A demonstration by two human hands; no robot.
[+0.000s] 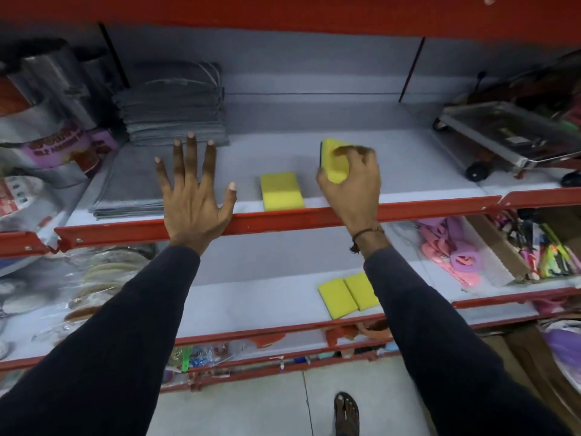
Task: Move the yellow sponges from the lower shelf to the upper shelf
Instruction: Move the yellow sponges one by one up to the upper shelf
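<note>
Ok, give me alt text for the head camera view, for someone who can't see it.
The right hand holds a yellow sponge over the upper shelf, where another sponge already lies near the front edge. The left hand is open with fingers spread above that shelf's red rim, and two sponges remain side by side on the lower shelf.

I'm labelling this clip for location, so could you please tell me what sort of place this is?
Most likely a small household-goods shop. Red-edged display shelves run in tiers, stocked with a stack of folded grey cloths, packaged goods and yellow sponges; the right hand holds another sponge.
</note>
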